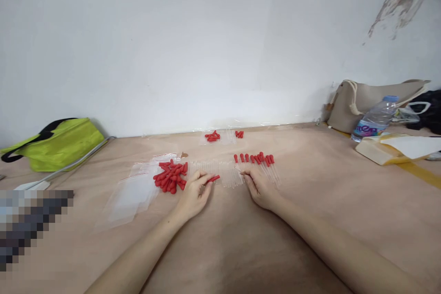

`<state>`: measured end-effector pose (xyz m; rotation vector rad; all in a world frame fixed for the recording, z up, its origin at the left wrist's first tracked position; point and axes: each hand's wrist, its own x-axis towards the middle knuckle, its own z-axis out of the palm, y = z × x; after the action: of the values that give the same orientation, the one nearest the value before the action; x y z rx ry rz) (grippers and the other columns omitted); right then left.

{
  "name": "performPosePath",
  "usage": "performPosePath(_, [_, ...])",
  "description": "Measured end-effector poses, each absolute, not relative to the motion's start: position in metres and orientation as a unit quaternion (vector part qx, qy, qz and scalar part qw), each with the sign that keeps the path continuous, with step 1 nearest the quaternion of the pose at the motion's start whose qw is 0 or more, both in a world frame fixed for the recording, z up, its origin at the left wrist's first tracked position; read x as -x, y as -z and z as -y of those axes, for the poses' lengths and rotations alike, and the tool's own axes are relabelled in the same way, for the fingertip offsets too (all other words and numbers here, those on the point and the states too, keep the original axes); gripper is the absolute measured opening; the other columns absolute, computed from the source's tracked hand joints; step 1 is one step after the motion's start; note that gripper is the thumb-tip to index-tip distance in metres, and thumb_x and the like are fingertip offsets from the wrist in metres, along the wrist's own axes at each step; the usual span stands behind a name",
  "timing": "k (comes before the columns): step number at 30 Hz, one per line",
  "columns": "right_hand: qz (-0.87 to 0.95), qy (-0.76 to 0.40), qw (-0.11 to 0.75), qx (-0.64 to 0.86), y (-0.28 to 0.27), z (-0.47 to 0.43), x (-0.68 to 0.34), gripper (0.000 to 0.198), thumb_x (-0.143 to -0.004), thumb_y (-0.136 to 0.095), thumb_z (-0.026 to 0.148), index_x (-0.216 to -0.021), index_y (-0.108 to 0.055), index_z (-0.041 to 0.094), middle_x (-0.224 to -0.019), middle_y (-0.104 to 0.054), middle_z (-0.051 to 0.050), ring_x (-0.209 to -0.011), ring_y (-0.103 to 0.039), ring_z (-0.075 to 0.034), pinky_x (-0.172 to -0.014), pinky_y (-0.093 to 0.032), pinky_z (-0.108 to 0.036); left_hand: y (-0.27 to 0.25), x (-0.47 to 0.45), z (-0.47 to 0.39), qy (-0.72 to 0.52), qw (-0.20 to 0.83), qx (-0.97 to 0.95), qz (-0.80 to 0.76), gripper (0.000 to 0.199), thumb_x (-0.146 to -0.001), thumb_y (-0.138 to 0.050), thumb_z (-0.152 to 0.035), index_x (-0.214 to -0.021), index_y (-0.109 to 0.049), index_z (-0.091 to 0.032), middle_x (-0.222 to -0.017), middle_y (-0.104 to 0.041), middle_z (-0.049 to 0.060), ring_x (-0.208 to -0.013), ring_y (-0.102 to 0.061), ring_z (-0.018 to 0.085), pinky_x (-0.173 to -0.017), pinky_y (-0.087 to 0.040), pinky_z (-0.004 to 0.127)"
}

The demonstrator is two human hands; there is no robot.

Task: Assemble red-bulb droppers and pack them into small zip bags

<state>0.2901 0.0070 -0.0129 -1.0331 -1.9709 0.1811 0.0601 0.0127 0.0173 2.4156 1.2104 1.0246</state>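
My left hand [197,194] pinches a red rubber dropper bulb [214,178] between thumb and fingers, its length pointing right. Close by on its left lies a heap of red rubber bulbs [169,177]. Clear thin dropper tubes [225,170] lie side by side in a row between my hands. At the right end of that row, my right hand [261,188] has its fingertips closed on what looks like a clear dropper tube, mostly hidden by the fingers. Just beyond it, several droppers with red bulbs fitted [253,159] lie with their bulbs toward the wall.
Clear zip bags [129,197] lie flat at left. Bags with red bulbs [212,136] lie near the wall. A lime-green pouch [69,144] sits far left. At right are a beige bag [344,108], a plastic bottle [375,119] and a yellow-and-white packet [379,149].
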Motion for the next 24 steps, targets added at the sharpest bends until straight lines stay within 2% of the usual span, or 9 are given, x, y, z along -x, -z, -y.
performPosePath(4, [0.821,-0.101,0.400,0.395,0.015,-0.003,-0.285,0.020,-0.087,-0.036,0.023,-0.094,-0.054,0.018,-0.080,-0.057,-0.006,-0.073,-0.054,-0.015,-0.065,-0.045,-0.028,0.001,-0.072,-0.007,-0.388,0.199,-0.792,-0.427,0.020,-0.081,-0.046,-0.016,-0.095,-0.060,-0.018,-0.085,-0.056,0.003,-0.076,-0.054,0.013,-0.069,-0.043,0.025])
performPosePath(9, [0.821,-0.086,0.397,0.401,0.021,-0.006,-0.281,0.032,-0.089,-0.035,0.028,-0.112,-0.055,0.018,-0.075,-0.058,-0.006,-0.066,-0.054,-0.014,-0.061,-0.045,-0.026,0.007,-0.071,-0.008,-0.393,0.256,-0.772,-0.429,0.016,-0.078,-0.050,-0.017,-0.092,-0.059,-0.017,-0.077,-0.058,0.001,-0.070,-0.054,0.013,-0.066,-0.043,0.025])
performPosePath(13, [0.831,-0.055,0.381,0.401,0.023,-0.007,-0.282,0.033,-0.089,-0.035,0.028,-0.112,-0.056,0.018,-0.076,-0.058,-0.006,-0.067,-0.053,-0.015,-0.061,-0.043,-0.027,0.008,-0.071,-0.009,-0.395,0.304,-0.752,-0.432,0.017,-0.078,-0.050,-0.020,-0.094,-0.057,-0.016,-0.072,-0.058,0.000,-0.066,-0.054,0.013,-0.062,-0.044,0.024])
performPosePath(19, [0.848,-0.035,0.362,0.385,0.022,-0.006,-0.281,0.034,-0.089,-0.035,0.028,-0.116,-0.054,0.019,-0.073,-0.060,-0.005,-0.065,-0.054,-0.015,-0.060,-0.041,-0.026,0.008,-0.072,-0.008,-0.405,0.274,-0.766,-0.416,0.016,-0.079,-0.052,-0.022,-0.092,-0.058,-0.016,-0.082,-0.061,0.003,-0.074,-0.056,0.014,-0.068,-0.045,0.027])
performPosePath(24, [0.861,-0.040,0.338,0.377,0.017,-0.001,-0.279,0.036,-0.090,-0.033,0.027,-0.121,-0.048,0.019,-0.084,-0.063,-0.007,-0.075,-0.057,-0.016,-0.070,-0.040,-0.030,0.007,-0.071,-0.008,-0.411,0.261,-0.785,-0.384,0.018,-0.082,-0.052,-0.028,-0.092,-0.062,-0.017,-0.091,-0.063,0.005,-0.085,-0.058,0.017,-0.077,-0.045,0.030])
